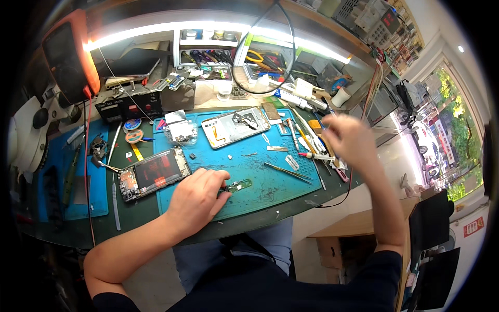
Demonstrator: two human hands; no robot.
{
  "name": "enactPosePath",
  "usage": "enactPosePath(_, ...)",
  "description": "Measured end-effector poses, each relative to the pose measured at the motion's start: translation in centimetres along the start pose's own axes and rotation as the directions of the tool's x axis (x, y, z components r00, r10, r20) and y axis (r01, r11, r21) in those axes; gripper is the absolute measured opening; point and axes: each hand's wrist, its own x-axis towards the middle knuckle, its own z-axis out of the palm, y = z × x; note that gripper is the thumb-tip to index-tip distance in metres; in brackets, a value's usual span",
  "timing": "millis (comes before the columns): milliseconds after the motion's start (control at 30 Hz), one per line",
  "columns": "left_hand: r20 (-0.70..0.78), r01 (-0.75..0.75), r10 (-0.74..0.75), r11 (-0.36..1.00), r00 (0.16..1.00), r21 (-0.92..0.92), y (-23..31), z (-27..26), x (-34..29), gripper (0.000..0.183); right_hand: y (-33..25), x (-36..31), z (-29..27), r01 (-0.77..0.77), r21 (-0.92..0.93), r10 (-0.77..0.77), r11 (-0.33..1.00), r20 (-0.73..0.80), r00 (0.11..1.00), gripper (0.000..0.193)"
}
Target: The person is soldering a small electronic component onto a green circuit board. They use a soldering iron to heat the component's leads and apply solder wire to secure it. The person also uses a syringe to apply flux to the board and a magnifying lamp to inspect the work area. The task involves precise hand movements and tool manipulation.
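My left hand (195, 200) is closed in a pinch at the left end of a small green circuit board (241, 184), which lies low over the blue mat (244, 203). Its fingers cover that end of the board. My right hand (343, 136) is raised at the right, over a cluster of pens and hand tools; motion smears its fingers, so their grip is unclear. Left of my left hand lies an opened phone (155, 174) with its battery and inner parts showing. A silver phone frame (234, 127) rests at the mat's far side, and tweezers (288, 172) lie to the right of the board.
Beyond the mat stand a white-lit shelf (205, 57) of tools and a black boxed device (132, 106). An orange-framed meter (70, 52) is at the far left, with a red lead hanging down. A black cable loop (293, 41) hangs over the bench. Spools (134, 135) sit near the phone.
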Motion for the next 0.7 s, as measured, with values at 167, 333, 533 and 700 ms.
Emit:
enactPosePath(167, 0.021, 0.009, -0.009, 1.000, 1.000, 0.006, -0.2, -0.3, -0.3, 0.038, 3.7, -5.5, 6.9, 0.138, 0.037, -0.140, 0.990, 0.055, 0.989, 0.033)
enactPosePath(333, 0.044, -0.033, 0.033, 0.999, 0.999, 0.004, -0.2, -0.8, 0.0, 0.026, 1.7, -6.7, 6.7, -0.070, 0.514, 0.104, 0.855, -0.037, 0.994, 0.019)
enactPosePath(533, 0.033, 0.017, -0.016, 1.000, 0.999, -0.009, -0.2, -0.5, 0.0, 0.020, -1.8, -8.2, 5.7, -0.081, 0.871, 0.159, 0.484, 0.004, 0.987, 0.025)
enactPosePath(700, 0.013, 0.037, -0.037, 0.999, 0.999, 0.000, -0.3, -0.4, -0.1, 0.020, -6.4, -5.6, 5.5, -0.131, 0.980, 0.077, 0.149, 0.121, 0.990, 0.021)
